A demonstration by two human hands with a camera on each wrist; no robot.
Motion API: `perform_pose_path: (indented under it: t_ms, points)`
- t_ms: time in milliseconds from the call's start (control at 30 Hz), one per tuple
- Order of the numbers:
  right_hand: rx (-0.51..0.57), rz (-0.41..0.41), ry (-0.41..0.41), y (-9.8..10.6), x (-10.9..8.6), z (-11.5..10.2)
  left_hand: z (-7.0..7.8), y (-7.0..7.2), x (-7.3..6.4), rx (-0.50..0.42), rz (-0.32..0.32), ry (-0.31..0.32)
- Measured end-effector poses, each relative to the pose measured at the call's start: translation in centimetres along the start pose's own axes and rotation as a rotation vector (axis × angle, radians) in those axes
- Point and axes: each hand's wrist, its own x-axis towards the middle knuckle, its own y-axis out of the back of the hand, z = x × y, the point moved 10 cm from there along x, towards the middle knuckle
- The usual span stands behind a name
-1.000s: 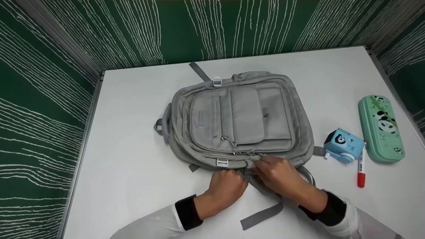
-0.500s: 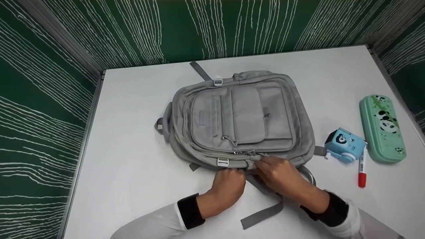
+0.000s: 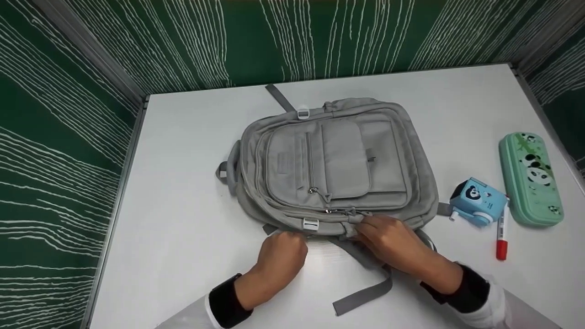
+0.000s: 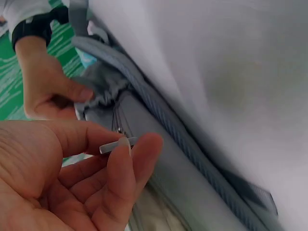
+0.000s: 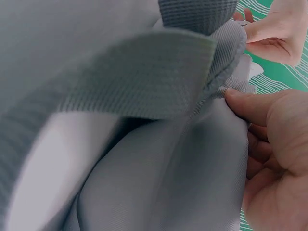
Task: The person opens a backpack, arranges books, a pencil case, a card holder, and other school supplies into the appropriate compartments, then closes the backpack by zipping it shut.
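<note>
A grey backpack (image 3: 343,160) lies front up on the white table, its top handle toward the left. At its near side, my left hand (image 3: 282,257) pinches a zipper pull (image 4: 111,146) between thumb and fingers, as the left wrist view shows. My right hand (image 3: 388,237) grips the bag's fabric by the gathered side pocket (image 4: 98,91), farther right along the same side. In the right wrist view, the thumb of the right hand (image 5: 274,139) presses on the grey cloth (image 5: 207,159). The right fingertips are partly hidden behind the fabric.
Right of the bag stand a blue panda pencil sharpener (image 3: 479,201) with a crank and a red-capped marker (image 3: 502,233). Beyond them lies a green panda pencil case (image 3: 532,178). A loose grey strap (image 3: 363,297) trails toward the near edge. Green, white-streaked walls surround the table.
My left hand has slid left along the bag's near side, away from my right hand, which keeps its grip on the fabric. The view has shifted slightly.
</note>
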Motion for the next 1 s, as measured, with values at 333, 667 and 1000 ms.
perform_pose_path:
  t_ms: [333,667,1000]
  points:
    - [0.018,-0.007,0.033,0.2,-0.1,-0.2,-4.3,1.3,-0.6,-0.245,-0.025,0.174]
    - [-0.013,-0.042,0.085,0.3,-0.2,-0.3,-7.9,3.0,-0.7,-0.258,0.001,0.256]
    - [-0.018,-0.079,0.149,0.6,-0.7,-0.2,-12.1,5.2,-0.9,-0.182,0.052,0.358]
